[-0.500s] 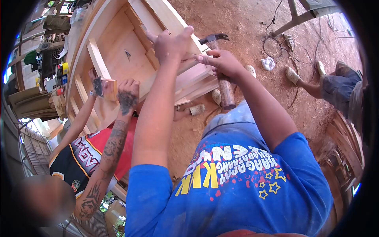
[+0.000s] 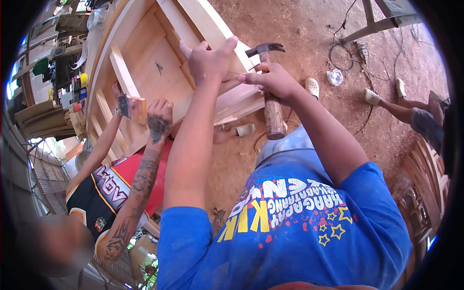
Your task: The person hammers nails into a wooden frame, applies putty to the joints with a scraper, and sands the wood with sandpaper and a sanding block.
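Observation:
My left hand (image 2: 207, 64) grips the edge of the wooden frame (image 2: 241, 92), its thumb stretched out and its other fingers partly hidden. Close beside it, my right hand (image 2: 278, 83) is closed around a claw hammer (image 2: 274, 116), which hangs with its dark head up and its wooden handle pointing down. A thin nail (image 2: 234, 73) sticks out at the tips of my right thumb and forefinger, toward my left hand. The frame belongs to a large curved wooden structure with pale planks and ribs. A small dark metal object (image 2: 159, 67) lies on its inner panel.
At the left, a co-worker's tattooed arm (image 2: 145, 169) reaches to the frame; their other hand is by a wooden block (image 2: 137, 110). Cables (image 2: 338, 55) and a crumpled clear plastic piece (image 2: 334, 77) lie on the dirt floor. Another person's legs (image 2: 396, 108) show at right.
The view has shifted slightly. My hands keep nearly the same place on the frame, with the hammer still in my right hand. The feet at the right have moved a little.

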Available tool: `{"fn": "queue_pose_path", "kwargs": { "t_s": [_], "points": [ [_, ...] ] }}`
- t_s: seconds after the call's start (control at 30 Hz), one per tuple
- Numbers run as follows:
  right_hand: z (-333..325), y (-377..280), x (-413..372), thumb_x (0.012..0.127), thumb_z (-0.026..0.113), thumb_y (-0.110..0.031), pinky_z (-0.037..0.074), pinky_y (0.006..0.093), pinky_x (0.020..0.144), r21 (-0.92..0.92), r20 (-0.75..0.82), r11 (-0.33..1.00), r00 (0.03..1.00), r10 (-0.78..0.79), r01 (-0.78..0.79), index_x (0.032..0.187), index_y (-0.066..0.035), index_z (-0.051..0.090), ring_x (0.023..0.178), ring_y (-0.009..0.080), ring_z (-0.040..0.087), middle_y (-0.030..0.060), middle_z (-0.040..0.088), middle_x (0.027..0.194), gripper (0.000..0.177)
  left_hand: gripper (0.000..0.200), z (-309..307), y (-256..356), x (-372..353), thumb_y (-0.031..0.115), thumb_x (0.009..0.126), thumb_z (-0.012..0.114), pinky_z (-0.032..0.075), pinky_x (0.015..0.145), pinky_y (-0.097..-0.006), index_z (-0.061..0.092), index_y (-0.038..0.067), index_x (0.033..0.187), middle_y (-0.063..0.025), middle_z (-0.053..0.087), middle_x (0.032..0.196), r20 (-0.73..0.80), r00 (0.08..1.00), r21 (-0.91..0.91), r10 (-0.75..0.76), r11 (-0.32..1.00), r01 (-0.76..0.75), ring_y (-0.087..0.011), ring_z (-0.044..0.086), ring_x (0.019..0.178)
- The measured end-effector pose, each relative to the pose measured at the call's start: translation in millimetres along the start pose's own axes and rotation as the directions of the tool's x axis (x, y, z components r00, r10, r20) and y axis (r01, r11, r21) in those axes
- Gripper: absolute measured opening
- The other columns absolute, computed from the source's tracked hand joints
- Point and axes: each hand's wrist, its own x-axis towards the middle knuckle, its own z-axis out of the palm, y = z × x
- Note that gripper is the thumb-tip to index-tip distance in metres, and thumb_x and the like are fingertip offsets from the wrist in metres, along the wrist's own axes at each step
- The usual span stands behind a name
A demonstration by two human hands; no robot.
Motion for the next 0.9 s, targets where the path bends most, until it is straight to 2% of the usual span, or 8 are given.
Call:
{"fn": "queue_pose_path", "kwargs": {
  "t_s": [0.07, 0.27, 0.37, 0.47, 0.7, 0.9],
  "points": [
    [1, -2, 1, 0.079, 0.091, -0.042, 0.042, 0.0248, 0.057, -0.047, -0.014, 0.999, 1.0, 0.01, -0.011, 0.1, -0.002, 0.071, 0.065, 0.0081, 0.053, -0.0007, 0.059, 0.078, 0.049, 0.087, 2, -6, 3, 0.063, 0.071, 0.083, 0.041, 0.117, -0.0413, 0.072, -0.015, 0.108, -0.0409, 0.022, 0.163, -0.007, 1.0, -0.038, 0.014, 0.999, -0.015, -0.0469, 0.049, 0.141],
    [4, -4, -6, 0.078, 0.091, -0.038, 0.044, 0.0253, 0.06, 0.117, 0.016, 0.993, 0.999, -0.031, 0.029, 0.107, -0.002, 0.07, 0.068, 0.0085, 0.055, 0.0006, 0.063, 0.084, 0.05, 0.087, -5, -7, 3, 0.07, 0.07, 0.082, 0.036, 0.12, -0.0414, 0.074, -0.014, 0.095, -0.0478, 0.019, 0.16, 0.031, 0.994, -0.111, 0.103, 0.989, -0.099, -0.0504, 0.043, 0.145],
    [3, -5, -5, 0.078, 0.091, -0.038, 0.044, 0.0248, 0.061, 0.085, 0.01, 0.996, 0.999, -0.035, 0.034, 0.109, -0.002, 0.07, 0.068, 0.0084, 0.055, 0.0006, 0.063, 0.084, 0.052, 0.084, 0, -15, 7, 0.07, 0.072, 0.081, 0.035, 0.12, -0.0419, 0.075, -0.012, 0.088, -0.0502, 0.018, 0.158, 0.021, 0.995, -0.135, 0.093, 0.987, -0.09, -0.0535, 0.041, 0.144],
    [7, -4, -6, 0.079, 0.091, -0.037, 0.044, 0.0246, 0.061, 0.16, 0.007, 0.987, 0.999, -0.034, 0.032, 0.109, -0.001, 0.069, 0.068, 0.0078, 0.055, 0.0006, 0.063, 0.085, 0.052, 0.084, 2, -18, 7, 0.07, 0.072, 0.081, 0.036, 0.12, -0.042, 0.074, -0.012, 0.087, -0.0506, 0.019, 0.158, 0.012, 0.997, -0.171, 0.082, 0.982, -0.079, -0.0541, 0.04, 0.144],
    [6, -10, -8, 0.079, 0.09, -0.036, 0.043, 0.0246, 0.06, 0.142, 0.032, 0.99, 0.999, -0.001, -0.004, 0.103, -0.001, 0.068, 0.068, 0.0077, 0.055, 0.0, 0.06, 0.082, 0.048, 0.083, 10, -21, 12, 0.069, 0.069, 0.084, 0.036, 0.12, -0.0411, 0.072, -0.012, 0.082, -0.0495, 0.021, 0.157, 0.002, 0.999, -0.252, 0.045, 0.967, -0.043, -0.0528, 0.042, 0.143],
    [7, -6, 1, 0.08, 0.091, -0.035, 0.042, 0.0241, 0.059, 0.143, 0.038, 0.99, 0.999, -0.009, 0.004, 0.101, -0.001, 0.068, 0.067, 0.0074, 0.054, -0.0004, 0.059, 0.08, 0.046, 0.08, 7, -20, 18, 0.063, 0.067, 0.086, 0.036, 0.119, -0.0384, 0.07, -0.013, 0.084, -0.0465, 0.022, 0.158, -0.006, 0.999, -0.226, 0.043, 0.973, -0.043, -0.049, 0.04, 0.146]
  ]
}}
